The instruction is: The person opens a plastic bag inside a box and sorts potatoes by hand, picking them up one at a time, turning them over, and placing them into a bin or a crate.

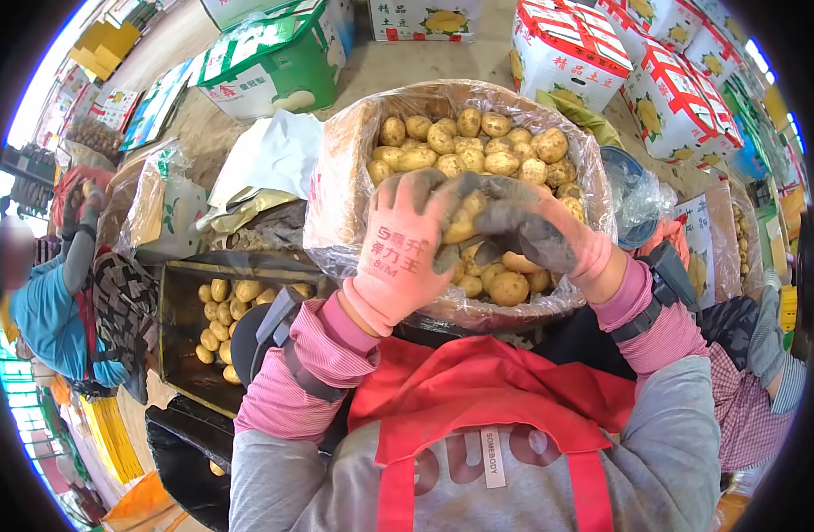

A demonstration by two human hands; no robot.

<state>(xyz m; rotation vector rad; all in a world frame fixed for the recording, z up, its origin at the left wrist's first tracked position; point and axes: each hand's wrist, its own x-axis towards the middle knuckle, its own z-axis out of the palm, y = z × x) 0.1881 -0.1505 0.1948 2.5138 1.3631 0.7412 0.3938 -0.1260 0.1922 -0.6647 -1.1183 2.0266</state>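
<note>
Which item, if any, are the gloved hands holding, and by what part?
A potato, partly covered, shows between the left hand and the right hand; whether either grips it, and where, cannot be told.

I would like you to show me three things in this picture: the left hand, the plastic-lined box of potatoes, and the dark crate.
Left hand (405, 238): head view, on its printed back.
Plastic-lined box (348, 151): head view, on its left wall.
Dark crate (180, 310): head view, bare inside near its left wall.

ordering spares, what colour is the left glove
The left glove is pink, turning dark grey toward the fingertips; the head view shows it.
</note>
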